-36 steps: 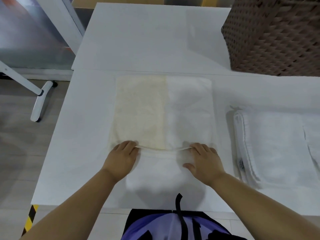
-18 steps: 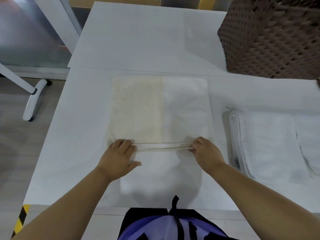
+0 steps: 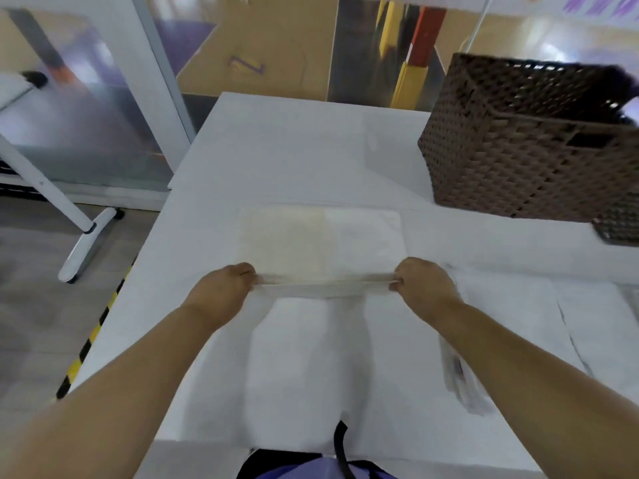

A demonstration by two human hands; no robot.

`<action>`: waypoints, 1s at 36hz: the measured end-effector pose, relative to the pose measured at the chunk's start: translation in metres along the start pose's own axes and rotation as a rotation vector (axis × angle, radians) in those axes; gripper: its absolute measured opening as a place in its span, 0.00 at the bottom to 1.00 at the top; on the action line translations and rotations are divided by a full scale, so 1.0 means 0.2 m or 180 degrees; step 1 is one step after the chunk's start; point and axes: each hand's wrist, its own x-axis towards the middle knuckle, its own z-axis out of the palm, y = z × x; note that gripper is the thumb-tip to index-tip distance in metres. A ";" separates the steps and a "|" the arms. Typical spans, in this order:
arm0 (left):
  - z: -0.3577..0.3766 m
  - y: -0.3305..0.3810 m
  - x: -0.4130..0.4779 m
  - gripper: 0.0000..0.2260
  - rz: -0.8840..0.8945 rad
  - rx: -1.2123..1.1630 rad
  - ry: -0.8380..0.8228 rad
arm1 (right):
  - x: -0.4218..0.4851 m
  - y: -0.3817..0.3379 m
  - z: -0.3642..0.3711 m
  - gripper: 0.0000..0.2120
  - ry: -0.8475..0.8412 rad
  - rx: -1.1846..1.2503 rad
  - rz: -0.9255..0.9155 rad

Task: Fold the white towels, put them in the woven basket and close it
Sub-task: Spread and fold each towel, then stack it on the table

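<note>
White table (image 3: 294, 157) is shown: by the left hand (image 3: 221, 288) one near corner of a white towel (image 3: 321, 243) is pinched, by the right hand (image 3: 423, 285) the other, the edge being held taut. A fold is judged under way; the edge must next be carried to the far edge, corners matched. Folded towels (image 3: 518, 316) and the woven basket (image 3: 518, 160) are seen at right.

A white table (image 3: 294, 150) carries everything. A white towel (image 3: 363, 236), its left half yellowish, lies spread at the middle, near edge lifted. Just right of it lie other towels (image 3: 518, 305), blurred, seemingly folded. The brown woven basket (image 3: 518, 160) stands at the far right.
</note>
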 end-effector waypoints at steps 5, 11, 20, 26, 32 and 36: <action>-0.36 -0.03 0.16 0.10 -0.0137 0.0114 0.0354 | 0.08 -0.02 -0.43 0.11 0.0472 -0.0060 -0.0284; -0.88 -0.01 0.23 0.09 -0.0071 -0.0105 0.0388 | 0.03 -0.06 -0.92 0.12 0.0400 -0.0192 -0.0481; -1.36 -0.01 0.15 0.08 0.0063 -0.0650 -0.0012 | -0.14 -0.11 -1.36 0.09 -0.0009 0.0112 -0.0622; -1.39 0.00 0.16 0.09 0.0027 -0.0550 -0.0158 | -0.09 -0.13 -1.35 0.12 0.0194 0.0067 -0.0665; -1.28 0.01 0.23 0.07 -0.0286 -0.0413 0.0403 | 0.04 -0.11 -1.20 0.11 0.0491 0.0141 -0.0620; -1.30 0.01 0.24 0.13 -0.0417 -0.0487 0.1093 | 0.09 -0.11 -1.20 0.09 0.0958 -0.0406 -0.0873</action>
